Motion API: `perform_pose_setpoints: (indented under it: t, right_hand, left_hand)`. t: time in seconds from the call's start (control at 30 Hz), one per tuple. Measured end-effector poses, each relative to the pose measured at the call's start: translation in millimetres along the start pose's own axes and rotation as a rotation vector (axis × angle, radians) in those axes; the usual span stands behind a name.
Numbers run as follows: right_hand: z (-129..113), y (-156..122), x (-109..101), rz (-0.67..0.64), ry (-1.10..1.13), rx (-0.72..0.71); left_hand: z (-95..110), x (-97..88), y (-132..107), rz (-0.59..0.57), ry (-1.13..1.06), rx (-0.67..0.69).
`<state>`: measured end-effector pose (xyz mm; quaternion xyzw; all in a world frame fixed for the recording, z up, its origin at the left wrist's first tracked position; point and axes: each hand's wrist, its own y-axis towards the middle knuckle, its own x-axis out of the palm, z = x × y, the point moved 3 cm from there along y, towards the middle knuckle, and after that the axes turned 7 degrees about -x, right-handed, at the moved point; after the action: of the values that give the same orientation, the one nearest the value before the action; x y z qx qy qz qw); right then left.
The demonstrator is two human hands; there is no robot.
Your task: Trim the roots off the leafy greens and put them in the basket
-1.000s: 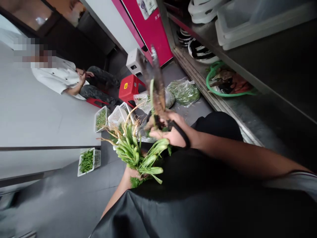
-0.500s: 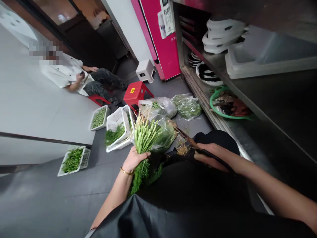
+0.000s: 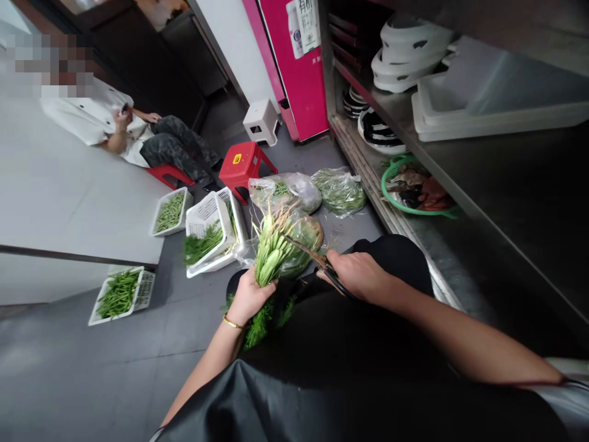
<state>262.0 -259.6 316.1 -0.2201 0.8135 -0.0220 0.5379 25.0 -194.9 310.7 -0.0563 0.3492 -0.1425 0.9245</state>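
My left hand (image 3: 251, 298) is closed around a bunch of leafy greens (image 3: 272, 250), pale stems and stringy roots pointing up and away from me, feathery leaves hanging below the fist. In my right hand (image 3: 356, 275) is a pair of scissors (image 3: 307, 248) with dark handles and brownish blades. Their tips reach the upper stems and roots of the bunch; whether the blades are parted I cannot tell. Just behind the bunch lies a clear plastic bag of greens (image 3: 304, 261), partly hidden by it.
White baskets hold feathery greens (image 3: 202, 242), green beans (image 3: 169, 212) and long green pods (image 3: 118, 294). Two more bagged greens (image 3: 339, 191) lie ahead. A red stool (image 3: 242, 166) and a white stool (image 3: 262, 121) stand beyond. A seated person (image 3: 115, 129) is at left; metal shelving (image 3: 497, 166) runs along the right.
My right hand has moved left and up, bringing the scissors from beside the bunch to its roots. The bunch now leans a little more to the right. The view has shifted slightly.
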Motion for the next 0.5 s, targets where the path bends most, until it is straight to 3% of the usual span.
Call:
perform_pose_setpoints:
  t: [0.27, 0.4, 0.5]
  right_hand:
    - [3.9, -0.9, 7.2, 0.012, -0.053, 0.076]
    - [12.2, -5.6, 16.2, 0.069, -0.018, 0.055]
    - [17.9, -14.4, 20.4, 0.102, 0.067, 0.008]
  left_hand:
    - [-4.4, 10.6, 3.4, -0.095, 0.001, 0.001]
    - [-1.0, 11.0, 3.3, -0.046, 0.119, 0.042]
    - [4.1, 4.9, 2.0, 0.026, 0.349, 0.056]
